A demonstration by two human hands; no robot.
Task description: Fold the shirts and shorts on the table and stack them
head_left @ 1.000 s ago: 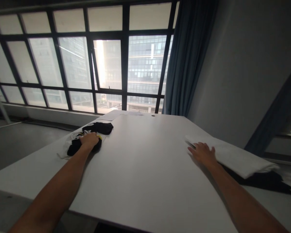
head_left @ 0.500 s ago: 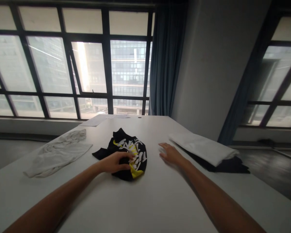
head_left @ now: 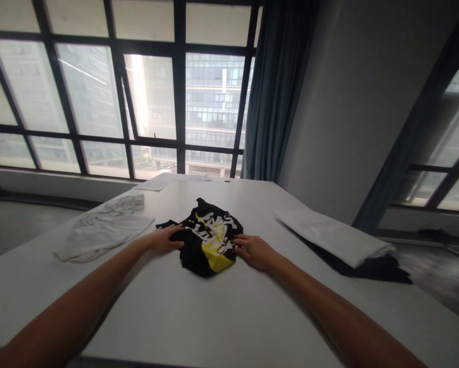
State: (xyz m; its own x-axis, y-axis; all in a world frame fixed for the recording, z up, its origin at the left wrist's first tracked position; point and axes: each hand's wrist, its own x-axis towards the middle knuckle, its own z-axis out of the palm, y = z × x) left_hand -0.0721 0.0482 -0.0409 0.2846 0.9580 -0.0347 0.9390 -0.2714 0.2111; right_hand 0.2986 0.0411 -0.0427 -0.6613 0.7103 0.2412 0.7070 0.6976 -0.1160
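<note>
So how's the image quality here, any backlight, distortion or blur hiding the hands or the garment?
Head view: the windows blow out bright, leaving the room dim; window bars bow from wide-angle distortion; the floor at far right smears. Both the left hand and right hand and the black printed garment stay readable on the table.
</note>
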